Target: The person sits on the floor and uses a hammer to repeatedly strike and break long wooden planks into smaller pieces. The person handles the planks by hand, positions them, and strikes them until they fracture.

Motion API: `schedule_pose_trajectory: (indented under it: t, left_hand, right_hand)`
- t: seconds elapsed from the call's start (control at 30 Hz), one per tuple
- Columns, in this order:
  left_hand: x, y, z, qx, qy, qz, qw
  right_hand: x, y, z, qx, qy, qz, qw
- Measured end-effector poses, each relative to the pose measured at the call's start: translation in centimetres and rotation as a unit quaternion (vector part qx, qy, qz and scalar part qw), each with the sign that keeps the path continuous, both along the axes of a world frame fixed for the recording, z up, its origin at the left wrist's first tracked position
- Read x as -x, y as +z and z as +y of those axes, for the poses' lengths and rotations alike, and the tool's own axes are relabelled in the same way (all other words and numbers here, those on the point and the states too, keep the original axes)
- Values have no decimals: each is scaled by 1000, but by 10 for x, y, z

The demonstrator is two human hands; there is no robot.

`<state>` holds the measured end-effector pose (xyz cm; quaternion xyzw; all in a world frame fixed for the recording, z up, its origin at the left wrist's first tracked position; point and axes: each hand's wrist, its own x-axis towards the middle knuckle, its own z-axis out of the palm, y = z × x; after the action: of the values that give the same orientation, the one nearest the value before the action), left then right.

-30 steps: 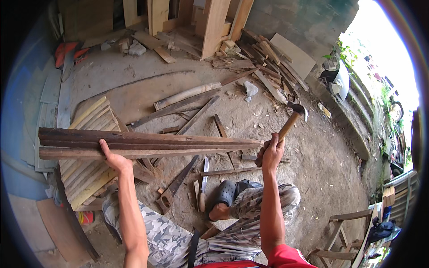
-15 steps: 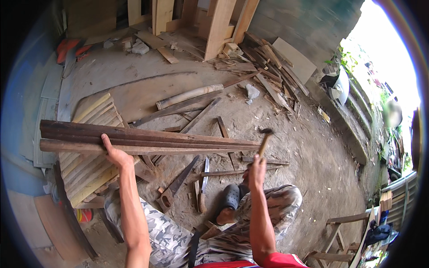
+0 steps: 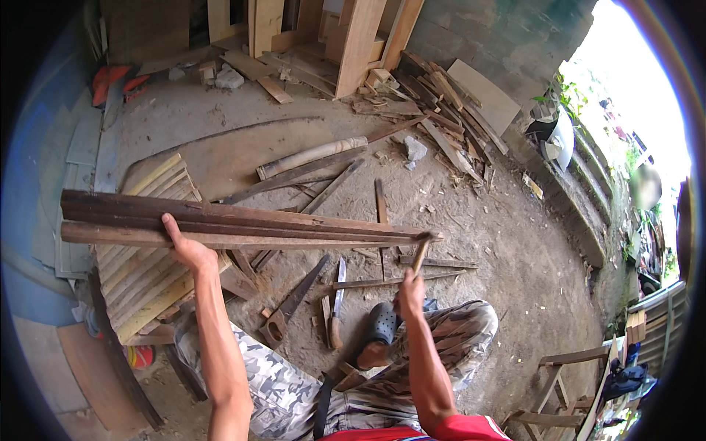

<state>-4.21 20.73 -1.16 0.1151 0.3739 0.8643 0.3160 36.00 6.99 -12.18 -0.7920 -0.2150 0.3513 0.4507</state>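
Note:
My left hand (image 3: 193,253) grips a long, dark wooden plank (image 3: 243,223) with lengthwise grooves, its thumb lying across the face. The plank runs level from the left over a slatted wooden bench to its narrow right end. My right hand (image 3: 410,294) is closed round the wooden handle of a hammer (image 3: 421,253), whose head is at the plank's right end and seems to touch it. On the ground below the plank lie a handsaw (image 3: 294,305) and a long-bladed knife (image 3: 338,301), with loose wood strips beside them.
The slatted bench (image 3: 151,294) stands at my left. A heap of scrap wood (image 3: 448,110) lies at the back right, near a pale stone (image 3: 415,150). Concrete steps (image 3: 566,198) edge the right side. A wooden frame (image 3: 555,393) stands at the lower right.
The hammer has come down and slightly left, from above the plank's right end onto it. The plank's left end has risen a little. My left hand keeps its hold.

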Motion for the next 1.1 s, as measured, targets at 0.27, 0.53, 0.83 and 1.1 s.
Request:
schedule_pose_trajectory:
  t: [0.27, 0.53, 0.83, 1.1]
  left_hand:
    - [-2, -4, -1, -2, 7, 7, 1000]
    - [1, -10, 3, 8, 22, 2, 1000]
    - [8, 1, -6, 39, 49, 19, 998]
    - [-19, -2, -2, 4, 46, 19, 999]
  right_hand:
    - [-2, 117, 22, -326, -62, -71, 941]
    - [14, -64, -10, 161, 114, -46, 979]
    - [-9, 130, 16, -316, -31, -35, 948]
    - [-16, -97, -8, 166, 147, -233, 947]
